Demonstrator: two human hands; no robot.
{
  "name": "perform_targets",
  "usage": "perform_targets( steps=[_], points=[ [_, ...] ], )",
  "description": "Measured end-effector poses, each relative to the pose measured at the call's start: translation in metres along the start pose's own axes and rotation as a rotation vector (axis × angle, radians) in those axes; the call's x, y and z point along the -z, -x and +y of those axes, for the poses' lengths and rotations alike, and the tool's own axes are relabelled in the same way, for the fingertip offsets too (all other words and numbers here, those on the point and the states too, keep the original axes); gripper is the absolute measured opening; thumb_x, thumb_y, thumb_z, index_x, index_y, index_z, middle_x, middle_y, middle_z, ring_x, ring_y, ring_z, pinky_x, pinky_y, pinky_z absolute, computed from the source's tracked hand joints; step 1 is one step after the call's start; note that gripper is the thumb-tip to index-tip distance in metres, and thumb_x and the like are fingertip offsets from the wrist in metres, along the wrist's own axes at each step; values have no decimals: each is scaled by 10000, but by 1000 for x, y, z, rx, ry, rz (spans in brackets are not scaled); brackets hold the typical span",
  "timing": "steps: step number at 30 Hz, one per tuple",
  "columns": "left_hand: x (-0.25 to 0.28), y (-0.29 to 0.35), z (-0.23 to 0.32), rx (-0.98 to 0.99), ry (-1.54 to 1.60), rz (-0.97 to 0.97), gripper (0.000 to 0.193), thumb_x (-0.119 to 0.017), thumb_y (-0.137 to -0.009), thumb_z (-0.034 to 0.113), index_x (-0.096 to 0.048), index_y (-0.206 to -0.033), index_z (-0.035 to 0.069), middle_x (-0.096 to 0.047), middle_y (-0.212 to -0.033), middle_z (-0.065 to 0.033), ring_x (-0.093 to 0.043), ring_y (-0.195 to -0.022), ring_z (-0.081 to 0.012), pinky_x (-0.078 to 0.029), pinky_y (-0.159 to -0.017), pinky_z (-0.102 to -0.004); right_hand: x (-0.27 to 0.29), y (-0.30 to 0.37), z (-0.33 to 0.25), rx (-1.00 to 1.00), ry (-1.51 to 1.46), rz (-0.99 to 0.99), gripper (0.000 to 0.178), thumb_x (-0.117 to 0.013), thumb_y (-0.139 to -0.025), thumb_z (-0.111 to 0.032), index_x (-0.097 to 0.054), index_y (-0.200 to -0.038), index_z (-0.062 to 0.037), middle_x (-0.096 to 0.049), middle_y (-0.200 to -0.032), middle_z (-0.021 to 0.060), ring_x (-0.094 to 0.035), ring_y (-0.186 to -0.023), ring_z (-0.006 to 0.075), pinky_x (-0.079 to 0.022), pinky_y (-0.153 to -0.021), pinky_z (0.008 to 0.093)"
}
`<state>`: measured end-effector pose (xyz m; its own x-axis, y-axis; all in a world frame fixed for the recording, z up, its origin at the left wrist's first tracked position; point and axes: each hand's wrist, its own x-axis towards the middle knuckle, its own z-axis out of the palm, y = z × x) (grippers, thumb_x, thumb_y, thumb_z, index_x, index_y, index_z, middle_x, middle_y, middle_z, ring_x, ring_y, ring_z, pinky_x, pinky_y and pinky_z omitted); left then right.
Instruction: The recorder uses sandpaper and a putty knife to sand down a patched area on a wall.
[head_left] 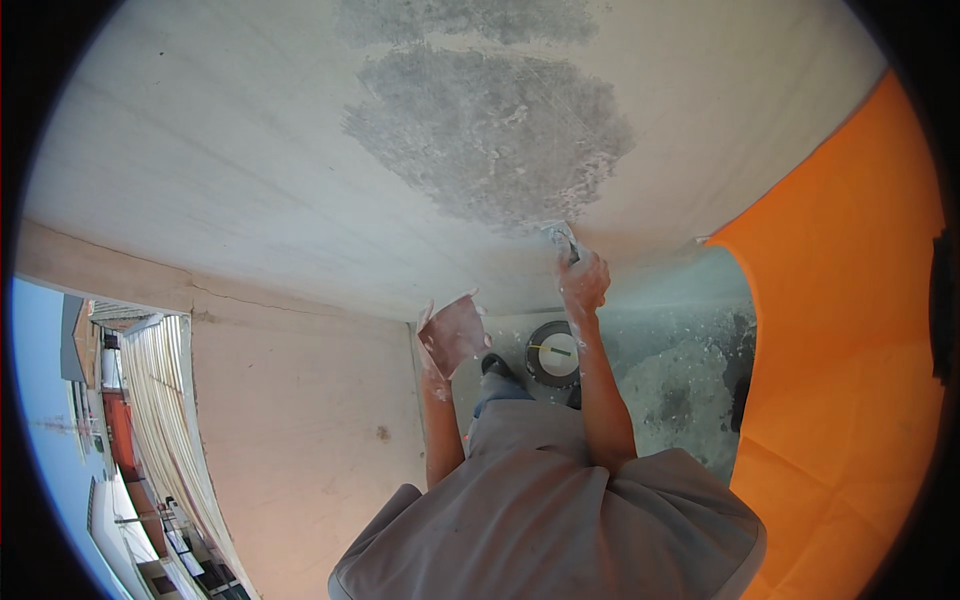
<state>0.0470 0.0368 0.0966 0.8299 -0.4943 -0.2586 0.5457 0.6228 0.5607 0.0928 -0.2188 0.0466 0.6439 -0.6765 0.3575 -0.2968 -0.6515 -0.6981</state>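
In my right hand [583,280] is a scraper [563,238] smeared with white, its blade at the lower edge of a rough grey patch [490,130] on the pale wall. White residue coats the fingers closed around its handle. Lower and to the left, my left hand [436,372] holds a flat reddish-brown plate [458,332] by its edges, with fingertips showing at the rim. The plate is apart from the scraper. Whitish streaks mark both my forearms.
A round black bucket [540,370] with whitish contents stands on the floor beside my shoe [492,364]. An orange sheet [840,350] hangs on the right. A low beige wall [300,400] borders the left, with rooftops [150,400] beyond. The floor [680,390] is spattered white.
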Motion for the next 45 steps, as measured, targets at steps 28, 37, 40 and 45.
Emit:
perform_targets(
  steps=[28,37,40,45],
  points=[
    [16,29,-14,3,143,13,836,-349,-1001,638,-424,-1545,7,-655,-1155,-163,-626,-981,-270,-507,-834,-522,11,-7,10,32,21,-114,534,-594,-989,-553,-775,-981,-51,-721,-789,221,-685,-789,451,-531,-774,577],
    [21,26,-4,-16,157,52,835,-360,-1004,641,-411,-1556,17,-654,-1162,-150,-632,-963,-259,-499,-837,-530,7,2,-19,-171,-59,-134,484,-603,-982,-533,-788,-1021,-88,-741,-875,225,-683,-885,480,-535,-810,572],
    [19,23,0,-20,141,67,841,-360,-1002,646,-409,-1558,18,-654,-1163,-150,-629,-952,-246,-498,-833,-526,-12,5,-8,-353,-191,-276,594,-591,-980,-589,-774,-1008,-24,-729,-859,256,-686,-905,478,-523,-832,584],
    [12,18,9,-28,98,16,855,-358,-1002,649,-407,-1555,0,-653,-1164,-152,-623,-941,-250,-505,-827,-517,-32,12,5,-542,-465,-358,643,-581,-988,-629,-731,-878,-13,-634,-612,135,-645,-595,326,-521,-606,498]
  ],
)
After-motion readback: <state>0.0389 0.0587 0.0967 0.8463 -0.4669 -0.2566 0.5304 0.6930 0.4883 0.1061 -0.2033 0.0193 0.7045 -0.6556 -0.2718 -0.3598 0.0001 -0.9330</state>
